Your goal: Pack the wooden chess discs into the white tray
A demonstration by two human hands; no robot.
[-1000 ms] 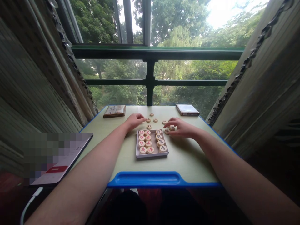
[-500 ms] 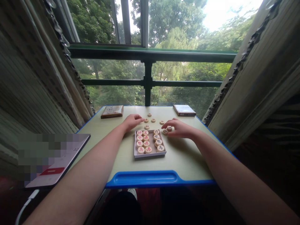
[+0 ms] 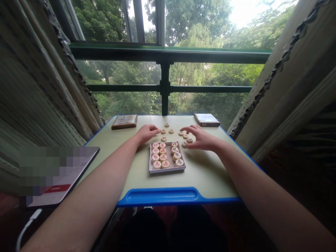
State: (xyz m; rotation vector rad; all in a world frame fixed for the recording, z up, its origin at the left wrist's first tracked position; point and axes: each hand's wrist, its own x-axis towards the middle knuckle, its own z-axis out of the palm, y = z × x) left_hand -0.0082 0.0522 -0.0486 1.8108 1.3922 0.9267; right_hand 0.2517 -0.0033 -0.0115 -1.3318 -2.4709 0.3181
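Round wooden Chinese chess pieces with red or dark characters fill much of a shallow white box (image 3: 167, 170). Red ones stand in two columns on its left, dark ones in a column on its right. My left hand (image 3: 147, 134) rests beyond the box, fingers stretched out, tips beside a chess piece (image 3: 163, 131). Right of the box, my right hand (image 3: 201, 137) is open, thumb and fingers spread around several loose pieces, among them a chess piece (image 3: 186, 136) and another piece (image 3: 189, 140). More loose pieces, like the farthest piece (image 3: 167, 125), lie between the hands.
A brown patterned flat box (image 3: 124, 121) lies at the table's back left, a pale-topped flat box (image 3: 207, 119) at the back right. A tablet-like screen (image 3: 60, 185) with a white cable is at the left. The table has a blue front tray (image 3: 161, 196); a window stands behind.
My right hand's fingers have spread wider and reach farther forward, uncovering another loose piece. My left hand stays beside its piece. The whole view has shifted slightly.
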